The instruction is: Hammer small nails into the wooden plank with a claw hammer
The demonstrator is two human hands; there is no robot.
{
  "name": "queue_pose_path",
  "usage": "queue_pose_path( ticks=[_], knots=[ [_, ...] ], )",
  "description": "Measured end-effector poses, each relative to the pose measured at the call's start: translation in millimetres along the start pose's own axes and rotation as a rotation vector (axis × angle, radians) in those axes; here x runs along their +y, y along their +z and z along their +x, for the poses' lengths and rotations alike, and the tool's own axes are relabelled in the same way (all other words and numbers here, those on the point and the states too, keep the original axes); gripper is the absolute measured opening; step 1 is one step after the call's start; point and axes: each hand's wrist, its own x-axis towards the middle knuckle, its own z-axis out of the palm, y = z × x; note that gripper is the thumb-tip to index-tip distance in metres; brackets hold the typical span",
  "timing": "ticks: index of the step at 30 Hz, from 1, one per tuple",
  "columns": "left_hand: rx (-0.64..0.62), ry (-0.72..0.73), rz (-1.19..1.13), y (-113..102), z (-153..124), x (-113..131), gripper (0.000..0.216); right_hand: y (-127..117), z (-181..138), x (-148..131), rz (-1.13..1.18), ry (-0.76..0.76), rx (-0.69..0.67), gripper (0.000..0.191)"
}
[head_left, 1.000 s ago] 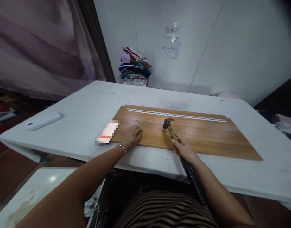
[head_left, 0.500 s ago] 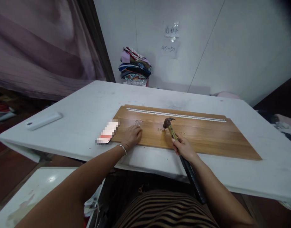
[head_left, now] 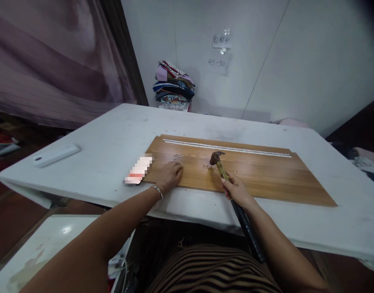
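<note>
My right hand (head_left: pixel 236 189) is wrapped round the handle of a claw hammer (head_left: pixel 225 174). The hammer's rusty head is just over the board, and its long dark grip slants back toward my body. My left hand (head_left: pixel 169 176), with a bracelet at the wrist, rests on the left part of the wooden board (head_left: pixel 275 179), fingers curled under. What those fingers hold, if anything, is hidden. Several loose nails (head_left: pixel 178 157) lie just beyond the left fingertips. Small dark marks or holes, too small to tell, run along the board on both sides of the hammer.
A pixelated phone (head_left: pixel 138 170) lies against the board's left edge. Two pale measuring strips (head_left: pixel 226 147) run along its far side. A white elongated object (head_left: pixel 56 155) lies on the white table (head_left: pixel 104 126). Folded clothes (head_left: pixel 173 86) are stacked by the wall beyond.
</note>
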Motion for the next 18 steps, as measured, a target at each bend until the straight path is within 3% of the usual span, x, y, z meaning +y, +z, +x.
queue_pose_path(
  ticks=[18],
  knots=[
    [-0.006,0.0,-0.005,-1.3,0.0,0.8,0.021,1.0,0.2,2.0,0.016,0.006,0.004,0.059]
  ],
)
